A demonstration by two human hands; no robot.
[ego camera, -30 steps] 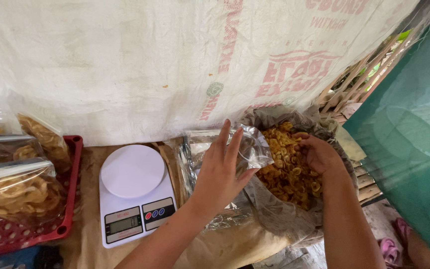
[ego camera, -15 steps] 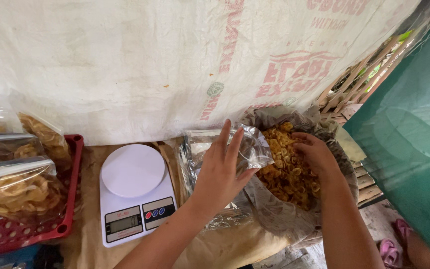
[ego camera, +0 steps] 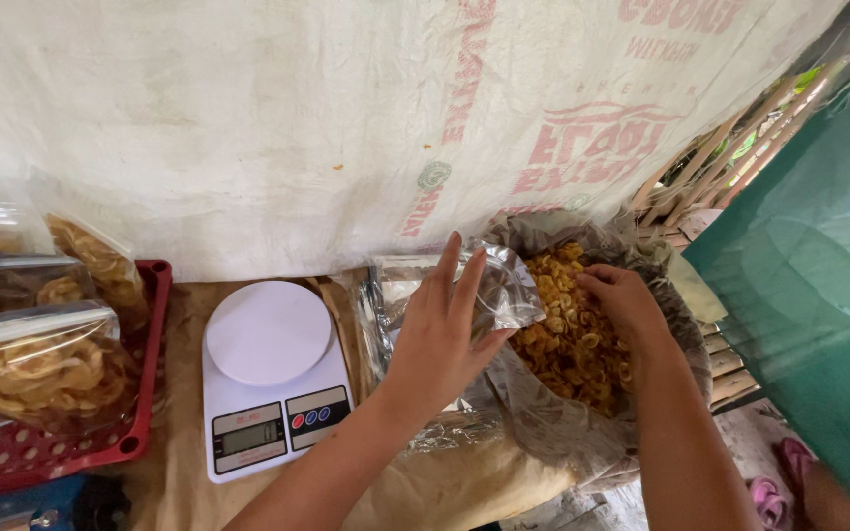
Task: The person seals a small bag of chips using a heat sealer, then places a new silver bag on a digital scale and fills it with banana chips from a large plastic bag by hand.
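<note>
**Pouch held open at the sack of chips**

We see 2 bare hands at work over a brown-paper-covered table [ego camera: 189, 324]. The left hand [ego camera: 440, 339] holds a small clear pouch [ego camera: 504, 290] by its near edge. The thumb sits on the right side of the pouch and the 4 fingers lie along its left face, loosely spread and pointing away from us, so the hand is closed on the pouch rather than open. The pouch stands up from the grip, tilted toward the right, its mouth just beside the heap of yellow chips [ego camera: 568, 339].

The chips fill a large open sack [ego camera: 582, 433] at the right end of the table. The right hand [ego camera: 622, 300] is down inside the sack's mouth, palm down, fingers curled into the top of the heap and touching the chips. We cannot tell whether it has any chips gathered in it.

Under the left hand lies a stack of shiny empty bags [ego camera: 386, 295]. Left of these sits a white kitchen scale [ego camera: 270, 379] with a round plate, bare on top. At the far left, a red basket [ego camera: 145, 393] holds filled chip bags [ego camera: 41, 369]. A white printed cloth [ego camera: 346, 118] hangs behind everything, and green netting [ego camera: 819, 315] stands to the right.
</note>
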